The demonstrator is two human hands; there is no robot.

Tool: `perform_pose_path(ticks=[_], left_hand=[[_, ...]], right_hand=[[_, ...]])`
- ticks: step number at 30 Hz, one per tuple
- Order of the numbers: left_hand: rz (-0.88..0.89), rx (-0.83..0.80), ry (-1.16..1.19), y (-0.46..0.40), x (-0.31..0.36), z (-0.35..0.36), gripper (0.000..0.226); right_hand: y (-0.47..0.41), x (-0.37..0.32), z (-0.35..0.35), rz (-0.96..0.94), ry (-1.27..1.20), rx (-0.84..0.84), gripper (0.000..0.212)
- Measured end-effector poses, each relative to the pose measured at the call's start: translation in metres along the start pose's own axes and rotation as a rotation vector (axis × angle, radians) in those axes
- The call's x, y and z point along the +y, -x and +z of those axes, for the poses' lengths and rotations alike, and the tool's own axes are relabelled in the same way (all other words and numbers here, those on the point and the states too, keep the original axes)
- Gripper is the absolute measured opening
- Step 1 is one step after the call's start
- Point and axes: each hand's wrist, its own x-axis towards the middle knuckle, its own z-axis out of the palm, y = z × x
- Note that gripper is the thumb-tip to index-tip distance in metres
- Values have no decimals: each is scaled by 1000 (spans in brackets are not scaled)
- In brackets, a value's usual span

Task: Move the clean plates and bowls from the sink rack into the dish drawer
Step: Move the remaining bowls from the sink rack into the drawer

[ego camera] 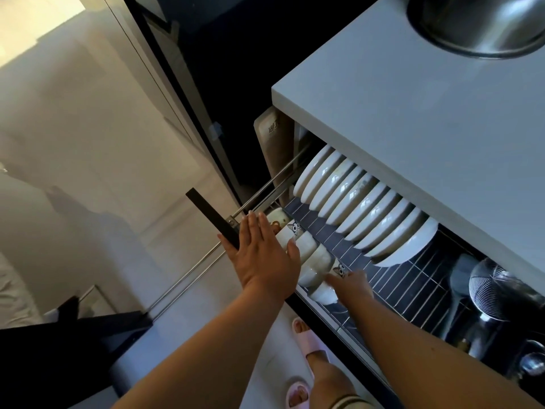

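The dish drawer [392, 280] is pulled out from under the countertop. A row of white plates [362, 205] stands on edge in its wire rack. In front of them lies a row of small white bowls [312, 258], some printed with cartoon figures. My left hand [262, 249] lies flat with straight fingers over the left end of the bowl row, beside the dark drawer front [215, 219]. My right hand [351, 286] reaches into the drawer at the near end of the bowls, fingers touching a bowl; its grasp is partly hidden.
A grey countertop [427, 122] overhangs the drawer, with a steel bowl [477, 25] at the top right. A mesh strainer [498, 284] and dark utensils fill the drawer's right side. A cutting board [274, 146] stands at its left end. My slippered feet [306, 346] are below.
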Motion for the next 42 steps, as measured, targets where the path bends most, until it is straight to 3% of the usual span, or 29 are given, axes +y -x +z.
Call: perform_pose_path(ticks=[4, 10, 14, 24, 29, 34, 42], left_hand=[[0, -2, -10, -1, 0, 1, 78], [1, -1, -9, 0, 0, 1, 78], [3, -1, -14, 1, 0, -2, 77], [18, -11, 28, 7, 0, -9, 71], [62, 13, 184, 31, -1, -14, 68], [195, 104, 266, 77, 17, -24, 65], [430, 90, 402, 152, 63, -45, 56]], right_hand=[[-5, -1, 6, -54, 56, 1, 59], [3, -6, 6, 6, 41, -27, 76], [11, -1, -3, -21, 92, 1, 56], [35, 5, -41, -233, 34, 25, 42], [71, 20, -73, -303, -52, 107, 37], [115, 38, -116, -413, -134, 212, 37], [199, 100, -183, -574, -255, 467, 29]])
